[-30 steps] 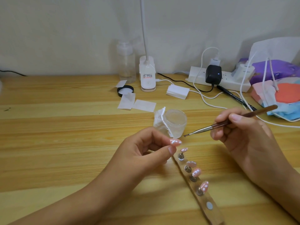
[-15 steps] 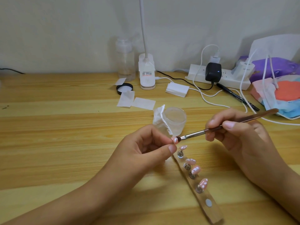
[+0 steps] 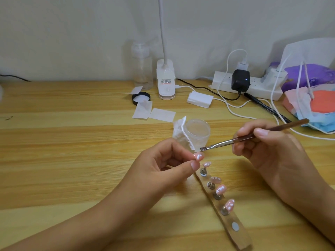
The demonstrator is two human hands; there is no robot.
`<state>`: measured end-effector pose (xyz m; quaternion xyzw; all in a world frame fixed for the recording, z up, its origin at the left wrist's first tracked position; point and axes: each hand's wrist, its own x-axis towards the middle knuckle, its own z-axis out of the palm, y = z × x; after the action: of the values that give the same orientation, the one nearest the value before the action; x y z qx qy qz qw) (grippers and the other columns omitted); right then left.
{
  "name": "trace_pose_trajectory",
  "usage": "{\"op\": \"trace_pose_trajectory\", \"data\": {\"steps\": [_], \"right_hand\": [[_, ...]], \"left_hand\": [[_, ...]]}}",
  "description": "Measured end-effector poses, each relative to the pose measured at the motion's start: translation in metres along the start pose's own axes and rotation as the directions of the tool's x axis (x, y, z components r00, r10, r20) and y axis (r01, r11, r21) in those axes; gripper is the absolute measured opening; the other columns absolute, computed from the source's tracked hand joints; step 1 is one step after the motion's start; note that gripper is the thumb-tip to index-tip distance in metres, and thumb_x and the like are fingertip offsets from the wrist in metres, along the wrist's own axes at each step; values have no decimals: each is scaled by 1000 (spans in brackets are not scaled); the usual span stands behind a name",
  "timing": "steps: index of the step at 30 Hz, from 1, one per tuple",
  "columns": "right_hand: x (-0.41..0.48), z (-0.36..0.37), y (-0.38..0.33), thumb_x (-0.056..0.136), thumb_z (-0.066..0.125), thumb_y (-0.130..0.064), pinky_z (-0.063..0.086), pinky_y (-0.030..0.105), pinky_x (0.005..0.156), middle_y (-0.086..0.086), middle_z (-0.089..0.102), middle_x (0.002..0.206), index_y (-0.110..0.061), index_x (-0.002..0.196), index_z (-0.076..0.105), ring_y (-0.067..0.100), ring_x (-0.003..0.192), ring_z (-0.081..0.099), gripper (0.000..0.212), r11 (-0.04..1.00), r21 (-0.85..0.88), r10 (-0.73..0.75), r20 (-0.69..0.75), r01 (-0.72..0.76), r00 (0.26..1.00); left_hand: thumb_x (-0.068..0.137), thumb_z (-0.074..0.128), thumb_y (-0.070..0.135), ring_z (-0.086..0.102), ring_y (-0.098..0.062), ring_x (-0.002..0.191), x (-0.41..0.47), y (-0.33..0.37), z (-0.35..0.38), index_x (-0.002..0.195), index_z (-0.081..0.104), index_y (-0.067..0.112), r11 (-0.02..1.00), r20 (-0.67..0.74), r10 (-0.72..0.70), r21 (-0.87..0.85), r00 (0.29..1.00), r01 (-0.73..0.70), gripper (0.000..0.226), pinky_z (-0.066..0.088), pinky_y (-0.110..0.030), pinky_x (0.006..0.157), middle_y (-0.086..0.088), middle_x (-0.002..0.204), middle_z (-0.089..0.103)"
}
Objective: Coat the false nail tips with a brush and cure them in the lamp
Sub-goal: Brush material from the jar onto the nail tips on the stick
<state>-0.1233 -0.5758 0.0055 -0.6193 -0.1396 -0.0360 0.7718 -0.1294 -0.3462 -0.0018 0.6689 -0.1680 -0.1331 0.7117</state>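
Our left hand [image 3: 163,166] pinches a pink nail tip [image 3: 198,156] just above the counter [image 3: 72,160], right hand [image 3: 272,151] grips the brush [image 3: 253,136], bristles just beside it; tip's light, stiff & prob. slick, so we hold its underside.

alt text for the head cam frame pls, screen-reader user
A person's left hand holds up a pink false nail tip while the right hand holds a brush with its bristles close to it. Four more tips stand on a wooden holder strip on the table, near a clear jar.
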Motion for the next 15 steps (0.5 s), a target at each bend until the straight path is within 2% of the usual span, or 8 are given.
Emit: {"op": "trace_pose_trajectory", "data": {"steps": [4,9,13,15], "right_hand": [[1,2,2,84,53,-28,53,21,65,1,66,70,-19,79,75,13,67,64,23,999,-17,33,-9,-34,999],[2,2,2,86,42,-14,53,22,62,2,63,67,-20,71,72,13,62,62,35,999,-19,44,-15,-44,999],[2,1,0,79,50,-18,51,20,61,4,60,65,-18,67,70,14,60,59,23,999,11,44,3,-44,999],[1,0,0,80,46,-17,51,19,62,4,59,65,-17,67,69,14,60,58,27,999,24,45,12,-45,999]], "left_hand": [[69,74,38,58,-7,71,0,1,-1,78,70,26,1000,13,4,5,1000,-4,16,48,-18,68,6,79,71],[69,73,37,59,-5,70,0,1,0,77,71,29,1000,17,6,-1,1000,-6,12,48,-17,67,9,78,71],[71,72,35,59,-3,71,-1,3,0,79,70,28,1000,24,2,-22,1000,-2,11,48,-15,66,8,89,74],[71,71,35,58,-3,69,-1,3,0,78,70,28,1000,29,1,-30,1000,0,10,47,-15,65,8,89,74]]}}
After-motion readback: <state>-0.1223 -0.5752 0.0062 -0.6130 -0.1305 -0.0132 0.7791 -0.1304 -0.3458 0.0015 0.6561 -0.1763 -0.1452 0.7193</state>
